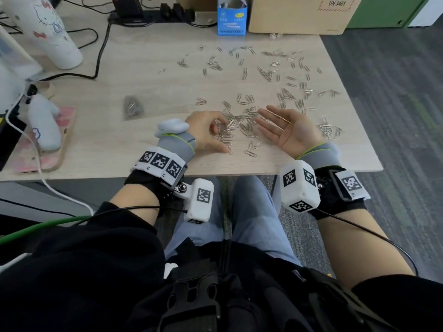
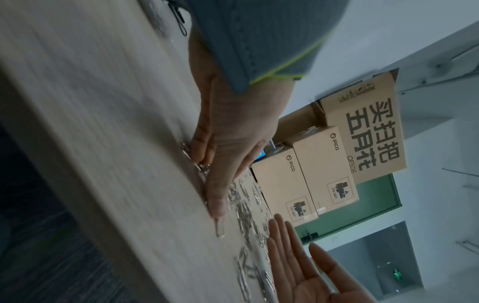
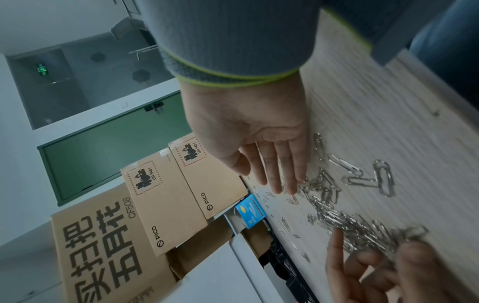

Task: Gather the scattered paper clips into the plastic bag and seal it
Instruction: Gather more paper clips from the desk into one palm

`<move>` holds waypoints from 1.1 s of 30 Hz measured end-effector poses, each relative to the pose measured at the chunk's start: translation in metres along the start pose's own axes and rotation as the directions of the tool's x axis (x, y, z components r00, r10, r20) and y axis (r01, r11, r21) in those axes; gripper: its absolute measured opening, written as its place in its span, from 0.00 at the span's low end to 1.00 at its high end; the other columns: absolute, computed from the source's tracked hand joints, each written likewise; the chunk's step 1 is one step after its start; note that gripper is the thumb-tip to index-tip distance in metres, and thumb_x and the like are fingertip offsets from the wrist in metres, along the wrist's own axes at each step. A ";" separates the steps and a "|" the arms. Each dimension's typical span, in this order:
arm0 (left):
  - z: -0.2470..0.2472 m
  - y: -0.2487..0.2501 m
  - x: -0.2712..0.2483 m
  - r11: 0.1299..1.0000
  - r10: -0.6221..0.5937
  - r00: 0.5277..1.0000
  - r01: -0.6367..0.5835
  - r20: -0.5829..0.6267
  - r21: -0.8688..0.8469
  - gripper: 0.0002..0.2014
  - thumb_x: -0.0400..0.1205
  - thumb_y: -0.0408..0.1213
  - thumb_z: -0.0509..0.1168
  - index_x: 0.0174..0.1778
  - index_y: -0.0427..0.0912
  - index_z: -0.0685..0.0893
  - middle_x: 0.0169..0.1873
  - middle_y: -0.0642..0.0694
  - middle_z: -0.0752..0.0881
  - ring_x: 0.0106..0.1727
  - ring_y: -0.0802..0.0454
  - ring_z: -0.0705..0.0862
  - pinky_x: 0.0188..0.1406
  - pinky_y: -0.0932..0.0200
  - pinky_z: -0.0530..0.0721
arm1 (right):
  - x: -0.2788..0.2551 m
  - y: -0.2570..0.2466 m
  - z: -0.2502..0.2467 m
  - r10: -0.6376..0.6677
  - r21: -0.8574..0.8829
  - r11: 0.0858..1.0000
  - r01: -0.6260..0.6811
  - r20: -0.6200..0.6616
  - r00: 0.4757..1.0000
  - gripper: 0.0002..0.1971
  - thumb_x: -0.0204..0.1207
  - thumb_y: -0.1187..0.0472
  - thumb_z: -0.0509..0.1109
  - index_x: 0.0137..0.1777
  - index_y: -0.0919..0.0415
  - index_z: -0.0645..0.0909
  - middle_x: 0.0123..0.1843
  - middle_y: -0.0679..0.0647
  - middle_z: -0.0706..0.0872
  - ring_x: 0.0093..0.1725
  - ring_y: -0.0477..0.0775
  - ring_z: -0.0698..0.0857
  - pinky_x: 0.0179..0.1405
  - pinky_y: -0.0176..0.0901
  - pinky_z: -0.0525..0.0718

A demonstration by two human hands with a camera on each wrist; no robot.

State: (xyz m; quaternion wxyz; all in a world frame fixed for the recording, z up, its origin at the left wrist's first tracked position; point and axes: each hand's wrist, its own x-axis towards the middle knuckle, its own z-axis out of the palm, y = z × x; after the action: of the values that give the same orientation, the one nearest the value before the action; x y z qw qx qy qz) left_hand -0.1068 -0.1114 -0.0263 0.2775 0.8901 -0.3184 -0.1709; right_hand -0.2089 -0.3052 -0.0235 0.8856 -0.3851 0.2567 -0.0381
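Note:
Silver paper clips [image 1: 282, 75] lie scattered over the wooden desk [image 1: 124, 149], with a denser pile [image 1: 237, 128] near the front edge. My left hand [image 1: 221, 137] sits at the pile's left side, its fingers curled over clips and its thumb stretched along the desk. The left wrist view shows those fingertips [image 2: 202, 151] pressing on clips. My right hand [image 1: 265, 115] stands on edge at the pile's right side, palm facing left, fingers straight and holding nothing. The clear plastic bag [image 1: 133, 107] lies flat to the left, apart from both hands, with some clips inside.
A white bottle [image 1: 55, 32] stands at the back left, with a power strip [image 1: 153, 13] and cables beside it. A blue box [image 1: 231, 17] and a cardboard box [image 1: 297, 13] stand at the back. A plush toy [image 1: 45, 123] lies on a pink pad at the left.

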 end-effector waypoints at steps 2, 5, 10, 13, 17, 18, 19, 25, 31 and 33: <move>0.007 0.004 0.009 1.000 0.006 1.000 -0.006 -0.031 -0.024 0.27 0.61 0.44 0.81 0.56 0.45 0.84 0.31 0.54 0.80 0.33 0.54 0.78 0.41 0.58 0.78 | -0.002 -0.003 -0.005 -0.010 0.001 1.000 0.010 -0.013 1.000 0.10 0.81 0.65 0.57 0.53 0.64 0.80 0.49 0.57 0.91 0.51 0.59 0.90 0.58 0.48 0.85; 0.017 0.009 0.021 0.998 -0.002 0.995 -0.005 -0.100 -0.070 0.20 0.64 0.42 0.80 0.50 0.45 0.86 0.28 0.57 0.78 0.30 0.56 0.76 0.43 0.57 0.79 | -0.004 -0.006 -0.013 -0.025 0.020 0.999 0.026 -0.031 0.999 0.10 0.81 0.65 0.57 0.54 0.64 0.80 0.49 0.57 0.91 0.51 0.59 0.89 0.58 0.48 0.85; 0.020 0.020 0.029 0.992 0.086 0.978 -0.101 -0.190 -0.071 0.22 0.64 0.46 0.79 0.52 0.44 0.86 0.42 0.46 0.83 0.41 0.50 0.80 0.51 0.54 0.79 | -0.004 -0.009 -0.020 -0.032 0.027 0.999 0.033 -0.046 0.998 0.11 0.81 0.64 0.57 0.55 0.64 0.80 0.48 0.56 0.91 0.48 0.58 0.90 0.56 0.48 0.86; 0.021 0.025 0.027 0.986 0.054 0.985 -0.026 -0.166 0.168 0.46 0.55 0.68 0.73 0.70 0.56 0.73 0.69 0.46 0.72 0.72 0.43 0.65 0.69 0.48 0.64 | -0.003 -0.010 -0.020 -0.037 0.027 0.999 0.038 -0.044 0.998 0.11 0.82 0.64 0.56 0.54 0.64 0.80 0.47 0.56 0.91 0.49 0.57 0.90 0.56 0.47 0.85; 0.031 0.021 0.028 0.933 -0.070 0.993 0.031 0.096 0.359 0.62 0.52 0.74 0.70 0.79 0.60 0.48 0.82 0.45 0.47 0.82 0.40 0.43 0.78 0.35 0.48 | -0.001 -0.011 -0.020 -0.032 0.034 0.999 0.033 -0.033 0.999 0.13 0.83 0.63 0.53 0.55 0.64 0.80 0.48 0.56 0.91 0.47 0.57 0.91 0.51 0.45 0.88; 0.034 0.019 0.028 0.925 -0.061 0.993 0.019 0.100 0.379 0.62 0.51 0.75 0.68 0.79 0.60 0.48 0.82 0.46 0.48 0.81 0.41 0.44 0.78 0.37 0.49 | 0.000 -0.010 -0.020 -0.032 0.037 0.999 0.034 -0.033 0.999 0.13 0.83 0.63 0.53 0.56 0.64 0.80 0.49 0.56 0.91 0.48 0.57 0.91 0.52 0.46 0.87; 0.037 0.019 0.028 0.926 -0.044 0.996 0.013 0.075 0.376 0.61 0.51 0.76 0.67 0.79 0.60 0.51 0.81 0.46 0.51 0.81 0.43 0.47 0.76 0.40 0.52 | 0.000 -0.010 -0.021 -0.035 0.038 0.999 0.036 -0.031 0.999 0.14 0.83 0.63 0.53 0.56 0.64 0.80 0.50 0.57 0.90 0.49 0.58 0.90 0.53 0.46 0.87; 0.040 0.024 0.040 0.989 0.084 0.990 -0.069 -0.113 0.130 0.34 0.65 0.62 0.72 0.67 0.56 0.76 0.65 0.49 0.73 0.69 0.44 0.65 0.67 0.53 0.66 | 0.000 -0.010 -0.027 -0.026 0.048 0.998 0.028 -0.046 0.999 0.15 0.84 0.62 0.52 0.55 0.64 0.81 0.52 0.57 0.90 0.53 0.58 0.89 0.58 0.48 0.85; 0.039 0.034 0.052 0.991 0.106 0.985 -0.093 -0.138 0.100 0.17 0.73 0.48 0.71 0.56 0.47 0.84 0.55 0.43 0.79 0.60 0.43 0.75 0.47 0.61 0.64 | 0.003 -0.009 -0.030 -0.006 0.078 0.997 0.010 -0.058 0.998 0.14 0.84 0.63 0.52 0.54 0.65 0.80 0.54 0.59 0.88 0.48 0.57 0.90 0.51 0.47 0.88; 0.036 0.038 0.055 0.989 0.105 0.986 -0.089 -0.134 0.116 0.13 0.75 0.44 0.70 0.54 0.45 0.84 0.55 0.41 0.82 0.58 0.42 0.78 0.47 0.60 0.66 | 0.004 -0.009 -0.030 0.001 0.090 0.996 0.004 -0.059 0.998 0.13 0.83 0.64 0.53 0.53 0.65 0.80 0.55 0.60 0.88 0.51 0.59 0.89 0.53 0.47 0.87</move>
State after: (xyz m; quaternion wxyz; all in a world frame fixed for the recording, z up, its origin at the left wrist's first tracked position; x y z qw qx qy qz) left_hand -0.1020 -0.1863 -0.0388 0.2576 0.8973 -0.3501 -0.0768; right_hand -0.2187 -0.3321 -0.0357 0.8942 -0.3436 0.2804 -0.0616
